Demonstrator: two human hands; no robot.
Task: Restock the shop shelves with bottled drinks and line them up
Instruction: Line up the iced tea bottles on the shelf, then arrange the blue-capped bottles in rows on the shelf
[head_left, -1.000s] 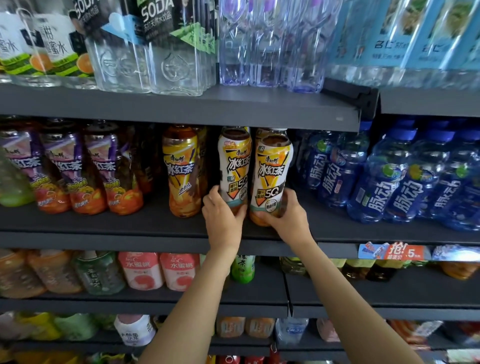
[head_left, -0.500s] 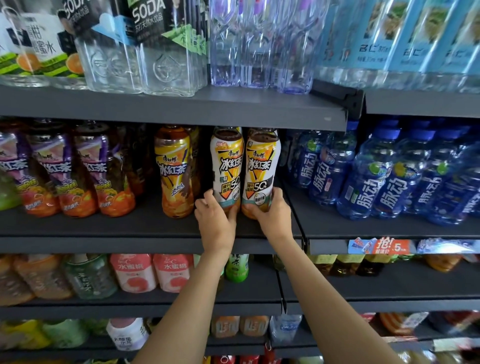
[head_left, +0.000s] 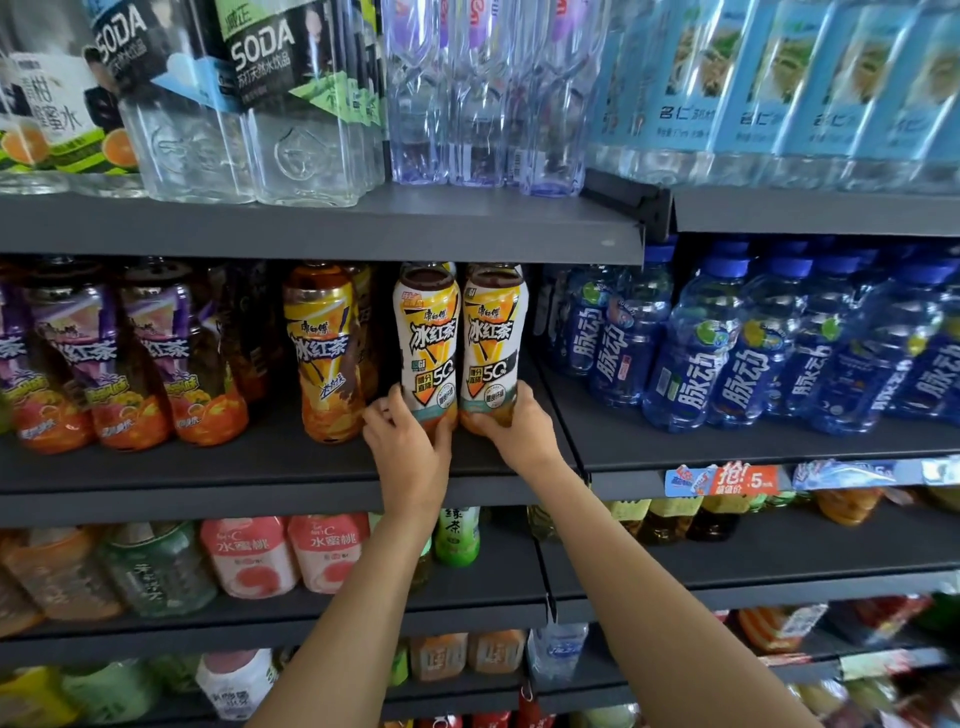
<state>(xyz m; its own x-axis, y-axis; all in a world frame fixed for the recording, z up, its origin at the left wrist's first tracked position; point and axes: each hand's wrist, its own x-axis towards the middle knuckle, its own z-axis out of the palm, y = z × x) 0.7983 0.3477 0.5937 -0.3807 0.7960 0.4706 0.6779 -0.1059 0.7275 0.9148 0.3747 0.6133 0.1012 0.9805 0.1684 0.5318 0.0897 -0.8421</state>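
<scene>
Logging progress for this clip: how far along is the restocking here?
Done: purple-label teas and blue bottles stand in rows. In hand: left hand and right hand each grip a white-label iced tea, left and right, standing side by side. Left: releasing them; the gap beside the yellow-label tea remains.

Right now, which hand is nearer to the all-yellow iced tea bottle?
Left. The left hand grips the left white-label bottle, right beside the yellow iced tea bottle. The right hand holds the right white-label bottle, farther away.

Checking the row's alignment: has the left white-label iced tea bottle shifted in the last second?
No: the left white-label bottle keeps its gap to the yellow bottle.
</scene>
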